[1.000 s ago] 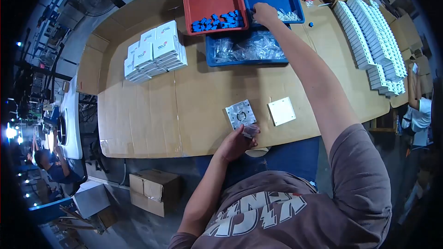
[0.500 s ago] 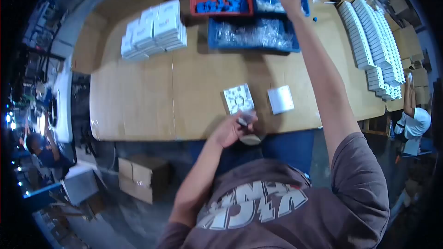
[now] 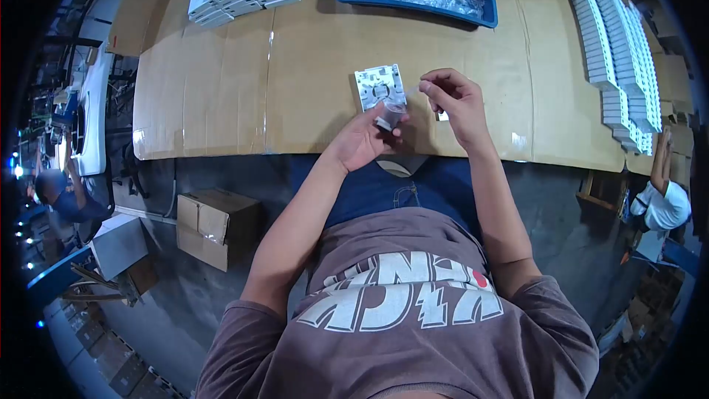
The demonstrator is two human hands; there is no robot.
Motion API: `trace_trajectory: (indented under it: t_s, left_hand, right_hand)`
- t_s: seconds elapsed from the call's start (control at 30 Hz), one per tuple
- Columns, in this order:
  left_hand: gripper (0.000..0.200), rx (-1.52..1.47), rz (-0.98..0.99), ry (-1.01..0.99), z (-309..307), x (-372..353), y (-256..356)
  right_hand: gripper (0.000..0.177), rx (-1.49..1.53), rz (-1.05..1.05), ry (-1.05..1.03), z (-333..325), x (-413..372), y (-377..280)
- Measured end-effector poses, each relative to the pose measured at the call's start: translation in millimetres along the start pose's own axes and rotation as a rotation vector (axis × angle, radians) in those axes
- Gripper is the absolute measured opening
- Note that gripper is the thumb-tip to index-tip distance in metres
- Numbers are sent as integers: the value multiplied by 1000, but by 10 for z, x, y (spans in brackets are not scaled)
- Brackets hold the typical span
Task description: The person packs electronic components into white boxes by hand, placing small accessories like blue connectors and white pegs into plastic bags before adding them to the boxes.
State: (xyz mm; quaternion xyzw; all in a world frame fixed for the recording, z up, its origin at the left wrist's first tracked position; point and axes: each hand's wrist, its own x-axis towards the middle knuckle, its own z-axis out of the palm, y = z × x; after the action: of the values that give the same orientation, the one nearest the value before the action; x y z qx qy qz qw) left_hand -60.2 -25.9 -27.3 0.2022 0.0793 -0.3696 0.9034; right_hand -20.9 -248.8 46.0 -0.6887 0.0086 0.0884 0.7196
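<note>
light: bright overhead, dim edges | lens: fisheye, black vignette | focus: fairly sharp

Both bare forearms angle inward from bent elbows, with the hands near each other. The left hand [image 3: 362, 140] is curled closed; the right hand [image 3: 452, 97] pinches thumb against fingertips.

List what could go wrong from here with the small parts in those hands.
1. The left hand holds a small clear piece near the front edge of the table; a slip could drop it to the floor.
2. The right hand is pinched on something too small to make out, which is probably easy to fumble.
3. That hand hides most of the white plate and might knock it.
</note>
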Motion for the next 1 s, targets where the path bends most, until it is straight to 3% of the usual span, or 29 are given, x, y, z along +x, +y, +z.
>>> trace_trajectory:
  t_s: [0.1, 0.33, 0.47, 0.67, 0.77, 0.9, 1.0]
  left_hand:
    - [47, -13, -19, 0, -12, 11, 0]
    - [46, 35, 34, 64, 109, 3, 7]
    - [46, 19, 21, 10, 70, 2, 4]
    - [47, 8, -27, 2, -9, 4, 25]
    - [47, 24, -4, 11, -7, -7, 13]
    - [48, 27, 5, 12, 15, -16, -2]
    - [49, 37, -9, 29, 11, -6, 12]
  right_hand:
    - [13, 22, -24, -69, 31, -34, -18]
    - [15, -250, -89, -106, 104, -55, 99]
    - [14, -130, -54, -148, 148, -39, 138]
    - [15, -202, 1, -239, 126, 65, 171]
    - [15, -160, -94, -196, 123, 112, 121]
    - [15, -323, -38, -144, -44, 155, -135]
    - [12, -433, -128, -158, -135, 112, -311]
